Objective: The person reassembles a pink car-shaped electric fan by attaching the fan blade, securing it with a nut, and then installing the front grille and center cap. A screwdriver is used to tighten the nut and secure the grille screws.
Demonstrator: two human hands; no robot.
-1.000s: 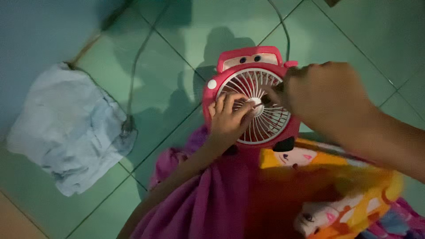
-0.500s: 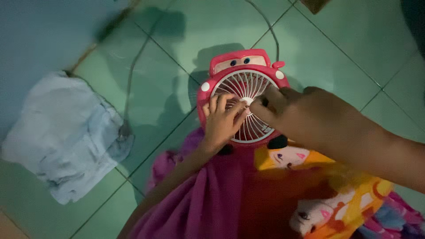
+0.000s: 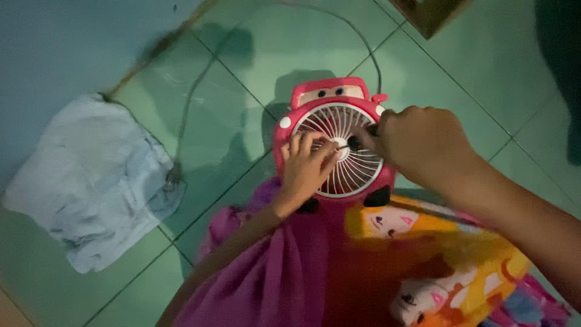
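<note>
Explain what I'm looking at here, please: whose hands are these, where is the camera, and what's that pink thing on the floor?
The camera sits on a person's head and looks down, so both hands are that person's own. There is no machine here. The left hand rests on the white round grille of a small pink fan shaped like a cartoon car, which lies on a green tiled floor. The right hand holds a thin dark tool, seemingly a screwdriver, with its tip at the grille's centre. A grey cable runs away from the fan. A crumpled pale cloth lies to the left. A bright cartoon-print fabric covers the lap below.
</note>
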